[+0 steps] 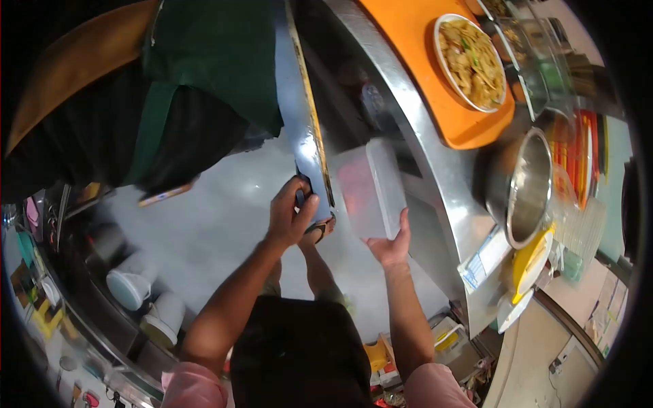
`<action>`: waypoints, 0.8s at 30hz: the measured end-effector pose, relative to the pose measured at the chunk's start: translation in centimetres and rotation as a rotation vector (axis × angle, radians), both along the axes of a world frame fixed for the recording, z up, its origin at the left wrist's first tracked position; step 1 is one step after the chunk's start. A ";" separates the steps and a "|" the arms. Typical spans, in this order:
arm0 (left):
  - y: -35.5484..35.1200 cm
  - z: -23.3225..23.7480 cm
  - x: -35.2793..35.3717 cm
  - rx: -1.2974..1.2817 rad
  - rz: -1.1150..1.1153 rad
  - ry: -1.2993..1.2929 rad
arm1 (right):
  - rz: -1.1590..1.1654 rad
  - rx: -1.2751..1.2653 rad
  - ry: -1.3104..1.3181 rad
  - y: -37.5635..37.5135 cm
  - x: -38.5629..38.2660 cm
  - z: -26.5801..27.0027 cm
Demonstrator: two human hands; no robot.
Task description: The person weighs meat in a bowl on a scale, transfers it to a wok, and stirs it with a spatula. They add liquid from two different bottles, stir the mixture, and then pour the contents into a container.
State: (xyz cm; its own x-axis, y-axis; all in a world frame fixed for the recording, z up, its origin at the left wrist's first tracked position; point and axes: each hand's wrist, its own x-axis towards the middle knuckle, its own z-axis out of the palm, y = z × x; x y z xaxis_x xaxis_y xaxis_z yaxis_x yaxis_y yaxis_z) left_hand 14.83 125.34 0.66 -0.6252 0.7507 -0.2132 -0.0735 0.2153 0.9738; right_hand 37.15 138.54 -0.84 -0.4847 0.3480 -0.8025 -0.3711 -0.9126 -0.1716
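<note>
My left hand (292, 212) is closed around the dark handle of an open grey cabinet door (294, 115), which has a worn yellowish strip along its edge. In my right hand (390, 249) is a translucent plastic container (371, 187), held by its near end. The container is tilted, blurred by motion, and looks pinkish inside; its contents cannot be made out. It is beside the dark opening below the steel counter (435, 173).
On the counter are an orange tray (445, 126) with a bowl of noodles (471, 64), a metal bowl (529, 190) and a yellow packet (532, 262). Another person in a green apron (211, 61) stands close beyond the door. White buckets (129, 289) are at the left.
</note>
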 end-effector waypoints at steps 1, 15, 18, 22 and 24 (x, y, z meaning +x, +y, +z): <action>-0.4 0.1 -0.2 0.028 0.002 -0.011 | 0.018 0.041 -0.007 0.8 -1.9 -0.6; -1.2 -0.6 -0.4 0.050 -0.033 0.041 | -0.376 0.424 -0.008 11.5 -24.7 -3.5; -1.1 -0.7 -0.2 0.075 0.003 0.097 | -0.069 0.616 -0.298 16.2 -27.1 -8.9; -0.2 0.1 0.9 0.098 0.058 0.055 | 0.059 0.656 -0.175 17.4 -24.3 -13.9; 1.0 1.4 1.8 -0.034 0.091 -0.071 | -0.191 0.477 0.010 13.8 -21.2 -9.0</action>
State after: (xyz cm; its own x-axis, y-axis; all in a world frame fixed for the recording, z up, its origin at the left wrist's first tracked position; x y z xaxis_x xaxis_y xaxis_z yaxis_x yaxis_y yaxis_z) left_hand 16.66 126.30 2.05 -0.6726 0.6834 -0.2838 -0.1628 0.2375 0.9577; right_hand 15.96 152.30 -9.88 -0.3838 0.7573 -0.5285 -0.5275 -0.6495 -0.5476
